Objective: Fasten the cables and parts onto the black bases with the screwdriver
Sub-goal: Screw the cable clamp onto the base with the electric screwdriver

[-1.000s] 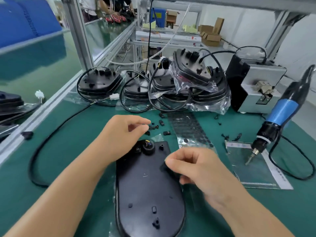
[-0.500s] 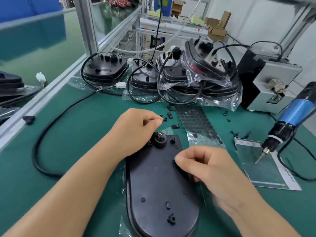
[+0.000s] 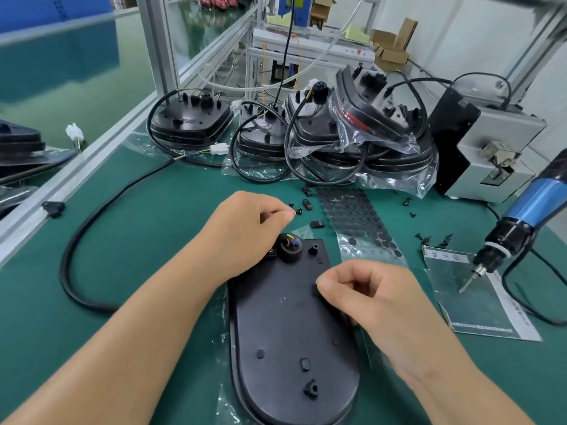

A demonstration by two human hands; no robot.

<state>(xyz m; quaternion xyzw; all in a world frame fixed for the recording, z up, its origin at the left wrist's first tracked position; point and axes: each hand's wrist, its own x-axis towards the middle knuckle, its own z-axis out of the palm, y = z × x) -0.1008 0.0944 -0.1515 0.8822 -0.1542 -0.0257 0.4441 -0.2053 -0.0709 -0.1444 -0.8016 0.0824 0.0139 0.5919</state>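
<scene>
our right hand (image 3: 377, 299) pinches a small black pad onto the black base (image 3: 291, 326), lengthwise toward us; left hand (image 3: 245, 231) pinches a screw; screwdriver (image 3: 515, 231) hangs right, nearer the right hand.

1. Green tabletop (image 3: 147, 228), edged on the left by an aluminium rail (image 3: 76, 170).
2. Near the middle, a long black base (image 3: 285, 326) lying flat on clear plastic film.
3. At the back, stacked black bases in plastic bags (image 3: 352, 142), looped with cables.
4. Scattered between: small black screws (image 3: 412, 214) and clips (image 3: 317, 223), a sheet of black dots (image 3: 356, 216).
5. On the right: a printed bag (image 3: 478, 299), a grey machine (image 3: 487, 154).
</scene>
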